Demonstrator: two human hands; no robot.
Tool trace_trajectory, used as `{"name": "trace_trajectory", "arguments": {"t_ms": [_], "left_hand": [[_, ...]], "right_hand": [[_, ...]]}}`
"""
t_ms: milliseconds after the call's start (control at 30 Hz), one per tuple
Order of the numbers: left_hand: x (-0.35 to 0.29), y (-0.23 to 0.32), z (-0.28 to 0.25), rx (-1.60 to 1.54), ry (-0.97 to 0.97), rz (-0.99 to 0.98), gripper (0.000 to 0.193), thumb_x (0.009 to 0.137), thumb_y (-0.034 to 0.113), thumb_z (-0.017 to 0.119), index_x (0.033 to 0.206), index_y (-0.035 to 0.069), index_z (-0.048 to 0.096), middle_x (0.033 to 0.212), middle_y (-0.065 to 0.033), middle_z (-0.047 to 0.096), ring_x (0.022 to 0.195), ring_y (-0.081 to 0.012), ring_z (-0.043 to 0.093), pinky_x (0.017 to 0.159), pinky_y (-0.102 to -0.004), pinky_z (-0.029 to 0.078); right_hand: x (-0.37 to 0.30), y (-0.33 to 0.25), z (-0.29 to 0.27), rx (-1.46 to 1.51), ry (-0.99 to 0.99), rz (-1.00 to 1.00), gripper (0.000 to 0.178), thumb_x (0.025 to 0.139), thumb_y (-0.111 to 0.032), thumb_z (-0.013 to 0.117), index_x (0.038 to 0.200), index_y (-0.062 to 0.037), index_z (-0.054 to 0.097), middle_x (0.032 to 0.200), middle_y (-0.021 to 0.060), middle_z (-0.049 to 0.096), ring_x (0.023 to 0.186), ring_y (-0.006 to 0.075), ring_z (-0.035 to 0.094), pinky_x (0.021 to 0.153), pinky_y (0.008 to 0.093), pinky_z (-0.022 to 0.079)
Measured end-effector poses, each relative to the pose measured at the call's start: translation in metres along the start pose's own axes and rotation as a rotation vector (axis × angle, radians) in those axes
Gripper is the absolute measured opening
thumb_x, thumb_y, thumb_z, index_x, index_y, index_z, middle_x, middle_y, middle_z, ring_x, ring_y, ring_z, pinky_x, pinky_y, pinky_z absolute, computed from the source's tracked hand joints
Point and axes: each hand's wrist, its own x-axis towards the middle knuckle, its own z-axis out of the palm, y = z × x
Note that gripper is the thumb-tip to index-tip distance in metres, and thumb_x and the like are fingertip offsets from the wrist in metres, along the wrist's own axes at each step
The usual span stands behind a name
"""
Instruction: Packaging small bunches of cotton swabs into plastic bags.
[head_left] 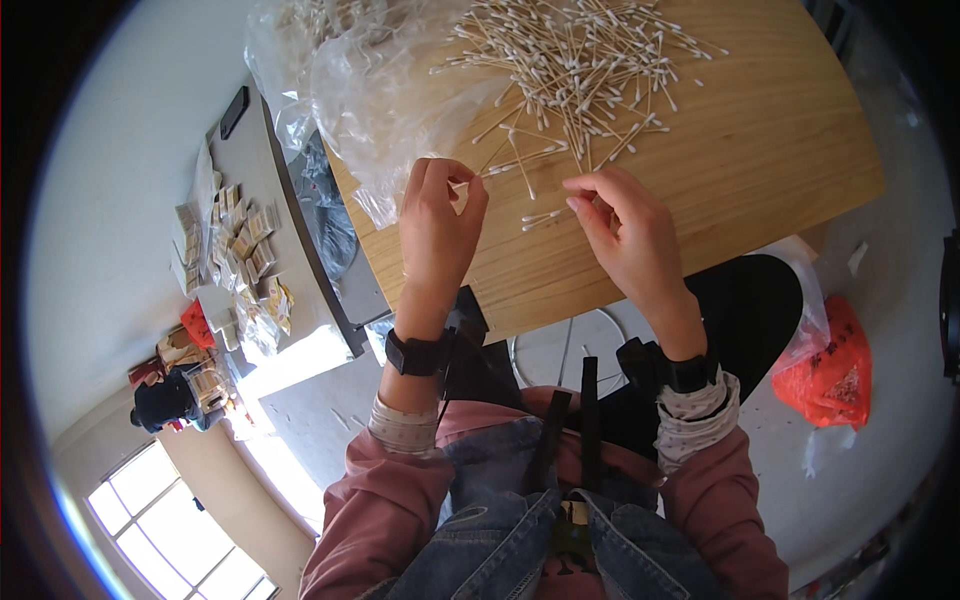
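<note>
A loose heap of cotton swabs (600,85) with pale wooden sticks and white tips lies at the far side of the wooden table (740,170). My left hand (440,215) hovers over the near left part of the table, thumb and forefinger curled into a pinch. Swab ends reach close to its fingertips; whether one is gripped cannot be told. Right of it, my right hand (630,225) has thumb and forefinger drawn together, and anything between them is too small to make out. Beside its fingertips lie a few stray swabs (543,218).
A crumpled clear plastic bag (375,110) covers the table's far left. On a grey side table further left are several small packs (245,240) and a dark phone (234,112). A red plastic bag (828,370) rests on the floor at right. Another person (165,400) is in the background.
</note>
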Motion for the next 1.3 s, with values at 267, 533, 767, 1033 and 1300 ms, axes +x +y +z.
{"name": "trace_trajectory", "arguments": {"t_ms": [267, 533, 767, 1033, 1300], "left_hand": [[-0.037, 0.035, -0.023, -0.308, -0.209, -0.247, 0.01, 0.08, 0.005, 0.069, 0.083, 0.002, 0.06, 0.075, -0.0019, 0.056, 0.066, -0.0098, 0.049, 0.061, -0.0246, 0.041], [-0.027, -0.003, -0.007, -0.109, -0.015, -0.19, 0.012, 0.083, 0.008, 0.071, 0.089, 0.001, 0.062, 0.085, -0.007, 0.059, 0.065, -0.0168, 0.052, 0.062, -0.0296, 0.045], [-0.02, -0.016, 0.006, -0.065, -0.059, -0.089, 0.012, 0.085, 0.007, 0.068, 0.093, 0.001, 0.06, 0.087, -0.0097, 0.059, 0.068, -0.0214, 0.055, 0.063, -0.0348, 0.047], [-0.073, 0.072, -0.011, -0.445, -0.2, -0.11, 0.011, 0.088, -0.001, 0.064, 0.093, -0.002, 0.054, 0.086, -0.0112, 0.053, 0.068, -0.0214, 0.056, 0.061, -0.0307, 0.046], [-0.09, 0.096, 0.023, -0.325, -0.167, 0.209, 0.028, 0.076, 0.0, 0.073, 0.099, 0.003, 0.057, 0.098, -0.0122, 0.056, 0.082, -0.0281, 0.059, 0.071, -0.0362, 0.049]], "right_hand": [[-0.008, -0.003, 0.017, 0.04, -0.115, -0.235, 0.026, 0.078, 0.003, 0.065, 0.103, -0.005, 0.062, 0.099, 0.0079, 0.063, 0.08, 0.0302, 0.064, 0.065, 0.0383, 0.053], [-0.006, 0.008, 0.021, 0.078, -0.114, -0.131, 0.012, 0.087, 0.003, 0.062, 0.098, -0.001, 0.062, 0.09, 0.0112, 0.06, 0.076, 0.0264, 0.063, 0.066, 0.0329, 0.051], [0.002, 0.007, 0.018, 0.291, 0.09, -0.075, 0.008, 0.096, -0.002, 0.057, 0.102, 0.0002, 0.062, 0.09, 0.0064, 0.062, 0.073, 0.0115, 0.061, 0.058, 0.0243, 0.049], [-0.053, -0.037, -0.021, 0.744, -0.135, 0.509, 0.012, 0.094, -0.006, 0.062, 0.103, 0.0027, 0.06, 0.087, 0.0066, 0.065, 0.065, 0.0083, 0.059, 0.051, 0.0201, 0.045], [-0.154, -0.034, -0.115, 0.372, 0.457, 0.596, 0.008, 0.095, -0.007, 0.06, 0.095, 0.0006, 0.061, 0.077, 0.0064, 0.062, 0.055, 0.0068, 0.052, 0.049, 0.0189, 0.04]]}}
